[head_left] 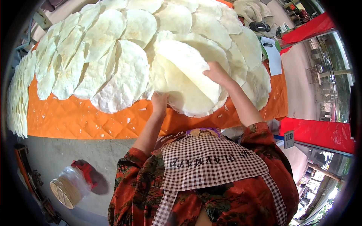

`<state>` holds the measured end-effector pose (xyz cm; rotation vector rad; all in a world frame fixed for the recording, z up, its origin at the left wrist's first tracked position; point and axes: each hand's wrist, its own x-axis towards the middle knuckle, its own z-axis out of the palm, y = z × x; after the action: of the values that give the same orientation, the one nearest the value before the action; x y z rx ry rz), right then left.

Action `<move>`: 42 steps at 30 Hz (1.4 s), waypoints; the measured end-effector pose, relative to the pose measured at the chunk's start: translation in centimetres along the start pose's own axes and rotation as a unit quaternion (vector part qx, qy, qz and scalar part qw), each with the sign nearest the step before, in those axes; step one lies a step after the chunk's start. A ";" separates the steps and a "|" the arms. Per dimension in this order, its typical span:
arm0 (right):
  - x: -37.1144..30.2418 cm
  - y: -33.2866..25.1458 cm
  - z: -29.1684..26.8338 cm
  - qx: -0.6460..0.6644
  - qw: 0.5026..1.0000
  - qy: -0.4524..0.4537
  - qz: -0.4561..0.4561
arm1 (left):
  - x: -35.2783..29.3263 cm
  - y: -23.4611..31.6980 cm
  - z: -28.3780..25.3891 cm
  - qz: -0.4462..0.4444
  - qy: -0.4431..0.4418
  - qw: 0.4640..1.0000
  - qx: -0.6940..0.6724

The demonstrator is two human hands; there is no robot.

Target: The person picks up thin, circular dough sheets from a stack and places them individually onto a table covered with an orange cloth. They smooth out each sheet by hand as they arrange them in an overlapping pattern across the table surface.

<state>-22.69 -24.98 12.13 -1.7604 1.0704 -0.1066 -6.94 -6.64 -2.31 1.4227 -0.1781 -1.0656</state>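
Thin round flatbreads (pixel 130 73) lie overlapping in rows over the table. In front of me, one large pale flatbread (pixel 181 88) has a whiter flap folded over along a slanting crease. My right hand (pixel 218 74) pinches that flatbread at its right side, by the fold. At its near left edge my left hand (pixel 160 102) is closed, with the fingertips partly hidden and the edge between them. Other flatbreads lie under and beside the one I hold.
An orange cloth (pixel 75 118) with white crumbs covers the table. Paper with a pen (pixel 268 45) lies at the right, near a crumpled cloth (pixel 253 13) and a dark object (pixel 260 26). A bagged stack of round items (pixel 67 190) stands on the floor at lower left.
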 end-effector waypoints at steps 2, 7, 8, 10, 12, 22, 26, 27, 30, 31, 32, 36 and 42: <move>0.1 0.6 0.9 -0.130 0.990 0.002 -0.046 | 0.1 1.0 0.5 -0.047 0.009 0.995 0.083; 2.2 -0.9 1.5 -0.293 0.952 -0.021 -0.080 | -0.7 1.2 0.6 -0.049 0.018 0.999 -0.003; 3.7 -1.5 -0.7 -0.268 0.960 -0.077 -0.017 | -0.7 1.3 0.5 -0.062 0.014 0.998 0.007; 6.7 -4.1 -8.9 -0.302 0.950 -0.064 -0.050 | -0.9 1.1 0.2 -0.077 0.008 0.997 0.021; 9.4 -4.6 -18.8 -0.362 0.911 0.085 -0.178 | -0.4 0.7 1.1 -0.020 0.014 1.000 0.013; -0.9 -15.8 -13.2 -0.496 0.835 0.142 -0.189 | -2.1 2.4 -0.7 -0.101 -0.004 0.992 -0.081; -3.1 -3.2 0.5 -0.362 0.894 0.148 -0.219 | -3.3 3.2 0.8 -0.119 -0.028 0.984 -0.131; -2.6 0.8 4.0 -0.342 0.891 0.160 -0.253 | -3.3 3.2 1.1 -0.123 -0.038 0.982 -0.137; -2.4 2.3 8.7 -0.403 0.900 0.010 -0.168 | -3.6 2.8 0.7 -0.111 -0.044 0.985 -0.123; -2.2 1.8 8.8 -0.420 0.892 -0.006 -0.167 | -3.7 2.9 0.6 -0.110 -0.043 0.986 -0.121; -2.2 1.4 8.8 -0.437 0.884 -0.021 -0.167 | -3.7 3.1 0.4 -0.107 -0.057 0.986 -0.116; -5.4 0.6 9.7 -0.449 0.864 0.056 -0.221 | -4.1 3.7 0.7 -0.108 -0.058 0.985 -0.125; -1.9 5.5 9.4 -0.198 0.970 0.079 -0.115 | -4.9 6.1 2.0 -0.083 -0.184 0.945 -0.258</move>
<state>-22.26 -17.34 4.12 -2.2675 1.0477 -0.1906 -8.06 -5.93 5.66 0.7703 -0.0394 -1.3938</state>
